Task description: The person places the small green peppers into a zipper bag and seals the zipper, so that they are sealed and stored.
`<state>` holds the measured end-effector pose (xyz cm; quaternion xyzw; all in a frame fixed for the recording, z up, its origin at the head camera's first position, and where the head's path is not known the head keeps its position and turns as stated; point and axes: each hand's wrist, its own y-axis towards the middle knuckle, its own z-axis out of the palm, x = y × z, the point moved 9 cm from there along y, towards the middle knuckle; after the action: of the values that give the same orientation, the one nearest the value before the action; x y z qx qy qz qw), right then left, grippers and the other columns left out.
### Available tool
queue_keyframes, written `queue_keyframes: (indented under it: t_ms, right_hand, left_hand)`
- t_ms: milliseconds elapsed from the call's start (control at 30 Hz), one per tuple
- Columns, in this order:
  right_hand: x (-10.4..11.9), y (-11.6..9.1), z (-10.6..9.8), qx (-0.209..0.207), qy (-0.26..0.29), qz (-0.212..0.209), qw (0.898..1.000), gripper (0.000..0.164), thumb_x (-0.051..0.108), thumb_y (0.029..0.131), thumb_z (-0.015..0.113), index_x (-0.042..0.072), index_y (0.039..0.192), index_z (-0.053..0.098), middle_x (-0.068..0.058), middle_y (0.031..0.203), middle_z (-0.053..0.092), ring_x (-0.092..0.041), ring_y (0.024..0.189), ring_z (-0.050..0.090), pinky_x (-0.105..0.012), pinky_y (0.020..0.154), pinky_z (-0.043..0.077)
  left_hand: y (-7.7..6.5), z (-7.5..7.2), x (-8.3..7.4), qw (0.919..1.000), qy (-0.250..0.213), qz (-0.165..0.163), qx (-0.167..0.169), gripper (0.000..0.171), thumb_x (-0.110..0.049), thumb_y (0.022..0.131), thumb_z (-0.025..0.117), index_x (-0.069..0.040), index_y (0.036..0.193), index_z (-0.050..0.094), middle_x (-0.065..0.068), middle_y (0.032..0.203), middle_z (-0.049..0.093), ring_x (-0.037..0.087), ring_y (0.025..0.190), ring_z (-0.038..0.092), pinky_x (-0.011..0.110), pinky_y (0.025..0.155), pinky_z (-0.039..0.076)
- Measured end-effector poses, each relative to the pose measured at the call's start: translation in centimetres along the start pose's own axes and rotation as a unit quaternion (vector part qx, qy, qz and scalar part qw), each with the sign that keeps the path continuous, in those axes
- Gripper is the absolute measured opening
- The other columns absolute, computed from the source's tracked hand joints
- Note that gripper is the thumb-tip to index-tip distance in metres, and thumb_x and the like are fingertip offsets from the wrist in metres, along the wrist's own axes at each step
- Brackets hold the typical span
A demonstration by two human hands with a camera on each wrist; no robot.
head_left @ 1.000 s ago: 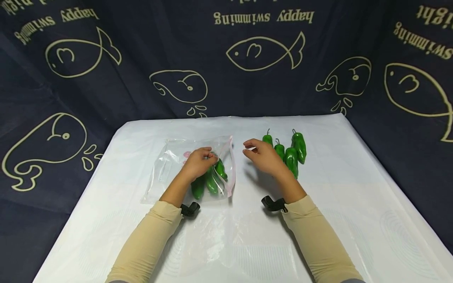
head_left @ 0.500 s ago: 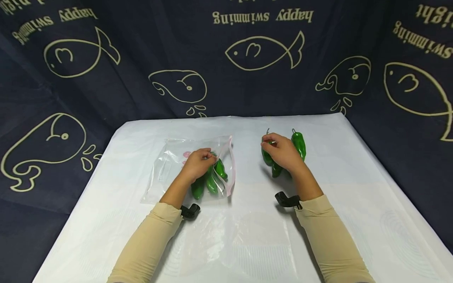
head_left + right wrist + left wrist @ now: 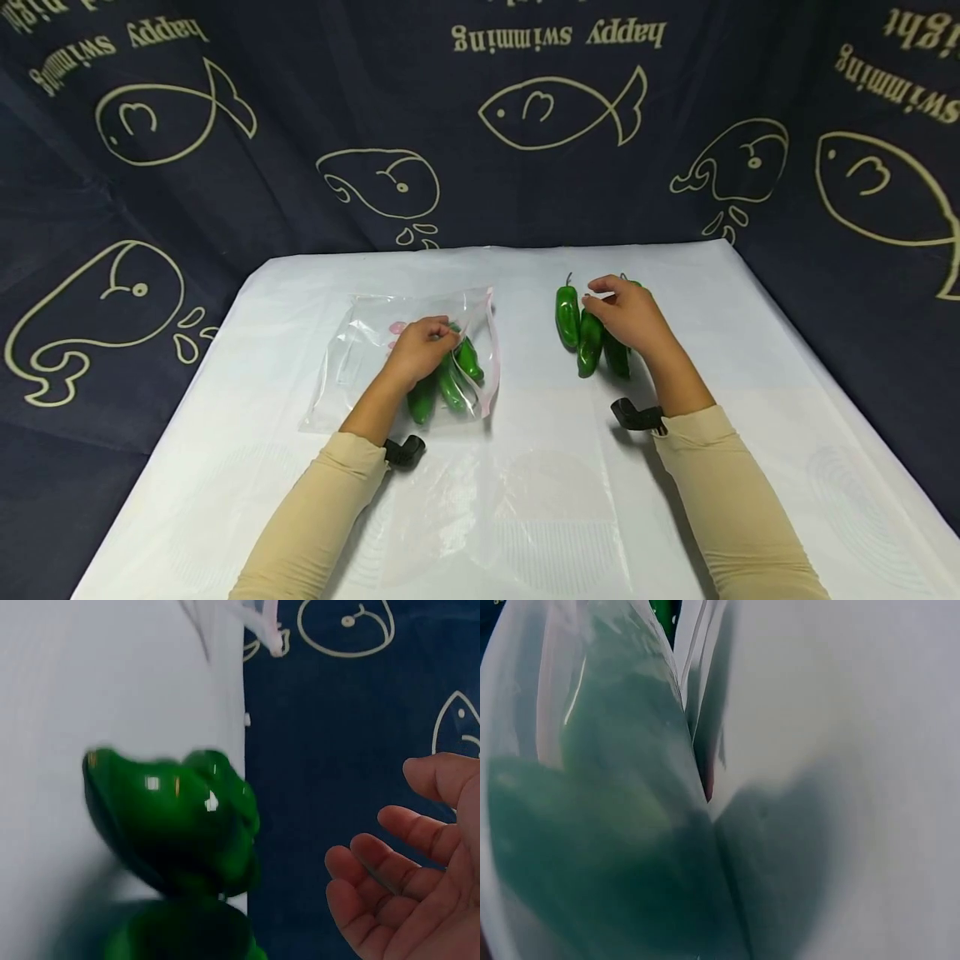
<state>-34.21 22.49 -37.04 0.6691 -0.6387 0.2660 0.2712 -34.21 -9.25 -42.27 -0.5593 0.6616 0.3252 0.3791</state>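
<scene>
My left hand (image 3: 420,350) pinches the upper layer of a clear zip bag (image 3: 337,358) near its mouth, which faces right with a pink zip strip (image 3: 492,367). Inside the bag lie several green peppers (image 3: 452,387); in the left wrist view they show as a blurred green mass (image 3: 607,855) behind the plastic. My right hand (image 3: 630,312) hovers over a group of green peppers on the right, its fingers loosely bent and holding nothing (image 3: 420,862). Nearest its fingertips is one long pepper (image 3: 590,342); left of that lies another pepper (image 3: 567,317). The hand partly hides the others.
A white cloth covers the table (image 3: 517,500). Behind it hangs a dark blue curtain (image 3: 450,108) with fish and whale drawings. A thin see-through sheet (image 3: 555,533) lies flat at the table's front. Black camera mounts (image 3: 633,415) sit on both wrists.
My right hand has moved right, from the space between bag and peppers to above the pepper group, uncovering the leftmost peppers. The left hand and the bag have stayed in place.
</scene>
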Motion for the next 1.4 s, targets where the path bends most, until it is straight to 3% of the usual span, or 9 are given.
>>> queue_keyframes:
  t_ms: [367, 667, 933, 1200, 1400]
  right_hand:
    - [-1.9, 1.1, -2.0, -0.022, -0.049, -0.004, 0.999, 0.044, 0.029, 0.099, 0.057, 0.0, 0.133, 0.056, -0.026, 0.135, 0.053, -0.042, 0.119, 0.054, -0.057, 0.094, 0.045]
    - [-3.1, 2.2, -2.4, -0.015, -0.098, -0.019, 0.995, 0.043, 0.022, 0.097, 0.06, -0.004, 0.131, 0.056, -0.029, 0.137, 0.048, -0.046, 0.12, 0.052, -0.059, 0.099, 0.041]
    - [-4.7, 3.6, -2.4, -0.017, -0.126, -0.026, 0.991, 0.046, 0.018, 0.096, 0.061, -0.007, 0.133, 0.053, -0.033, 0.138, 0.045, -0.049, 0.128, 0.042, -0.06, 0.106, 0.032]
    - [-6.7, 4.4, -2.1, -0.008, -0.142, -0.006, 0.99, 0.05, 0.017, 0.095, 0.06, -0.011, 0.135, 0.046, -0.036, 0.127, 0.045, -0.047, 0.114, 0.046, -0.061, 0.097, 0.039]
    - [-8.3, 5.0, -1.6, 0.022, -0.148, 0.025, 0.988, 0.061, 0.021, 0.097, 0.058, -0.012, 0.143, 0.035, -0.039, 0.131, 0.041, -0.051, 0.121, 0.043, -0.062, 0.102, 0.036]
  left_hand:
    - [0.0, 0.3, 0.2, 0.9998, -0.004, -0.013, 0.014, 0.019, -0.019, 0.093, 0.064, -0.002, 0.087, 0.07, 0.014, 0.142, 0.054, 0.033, 0.139, 0.039, 0.046, 0.113, 0.03]
    - [-0.3, 0.3, -0.3, 0.9998, 0.01, -0.003, 0.018, 0.019, -0.019, 0.092, 0.064, -0.002, 0.085, 0.07, 0.016, 0.143, 0.053, 0.035, 0.139, 0.039, 0.049, 0.113, 0.03]
    - [-0.3, 0.2, -0.3, 0.9998, 0.016, -0.002, 0.015, 0.019, -0.02, 0.093, 0.063, -0.003, 0.086, 0.07, 0.016, 0.143, 0.053, 0.035, 0.139, 0.039, 0.048, 0.113, 0.03]
    - [-0.2, 0.2, -0.3, 0.9997, 0.017, 0.004, 0.014, 0.02, -0.02, 0.093, 0.063, -0.004, 0.085, 0.07, 0.016, 0.142, 0.054, 0.035, 0.138, 0.04, 0.048, 0.113, 0.03]
    - [-0.4, 0.3, -0.4, 0.9997, 0.018, 0.004, 0.014, 0.02, -0.021, 0.093, 0.063, -0.003, 0.085, 0.07, 0.015, 0.142, 0.054, 0.035, 0.138, 0.041, 0.048, 0.113, 0.03]
